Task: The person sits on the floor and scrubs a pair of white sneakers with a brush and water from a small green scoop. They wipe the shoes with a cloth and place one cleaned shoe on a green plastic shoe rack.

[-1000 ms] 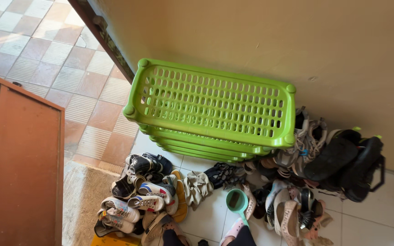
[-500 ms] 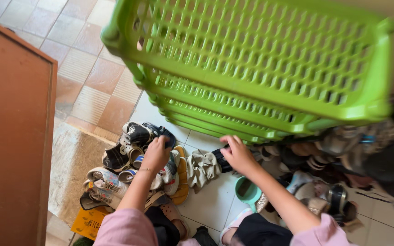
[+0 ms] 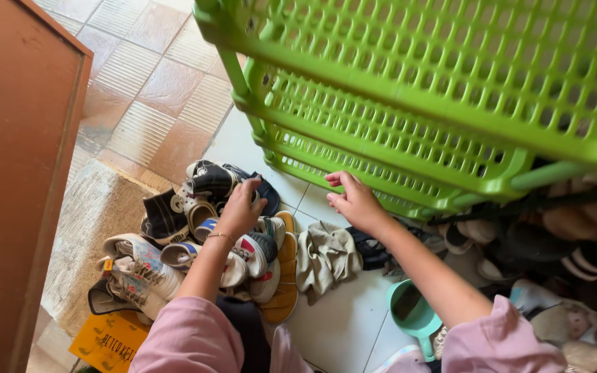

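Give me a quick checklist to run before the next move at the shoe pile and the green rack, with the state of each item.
1. Left hand on the dark shoes at the top of the shoe pile: ok, it rests there; a closed grip cannot tell.
2. Right hand free: ok, open and empty, fingertips near the lowest shelf of the green rack.
3. Rack shelves bare: ok for the parts in view.
4. Floor path to the rack: not ok, a crumpled beige cloth and a teal scoop lie there.
5. Shoes under the rack's right end: cannot tell, in shadow.
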